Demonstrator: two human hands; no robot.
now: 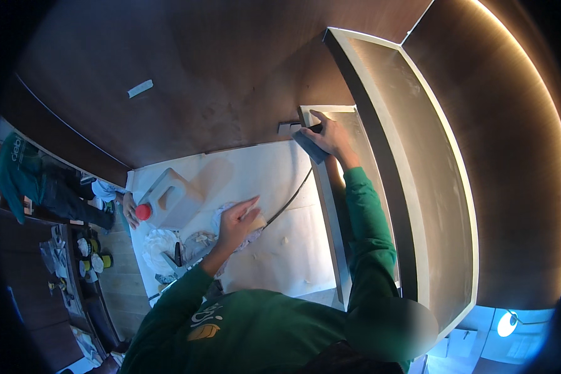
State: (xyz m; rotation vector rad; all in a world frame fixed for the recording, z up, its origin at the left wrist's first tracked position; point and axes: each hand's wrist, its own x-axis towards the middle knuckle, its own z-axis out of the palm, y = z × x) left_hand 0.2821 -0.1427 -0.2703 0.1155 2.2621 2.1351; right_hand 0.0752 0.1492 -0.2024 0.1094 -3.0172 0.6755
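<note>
The right hand [335, 138] grips a dark pad [311, 148] at the ledge's [329, 202] left edge — the pad lies left of the palm, long axis slanting rightward toward the body. The left hand [232, 227], farther away, spreads its fingers above the bench [302, 249].

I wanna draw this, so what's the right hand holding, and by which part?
The right hand holds a flat grey block by its upper right edge.

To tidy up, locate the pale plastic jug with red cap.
In the head view, the jug is left of centre on the flat white surface, just left of the left hand.
</note>
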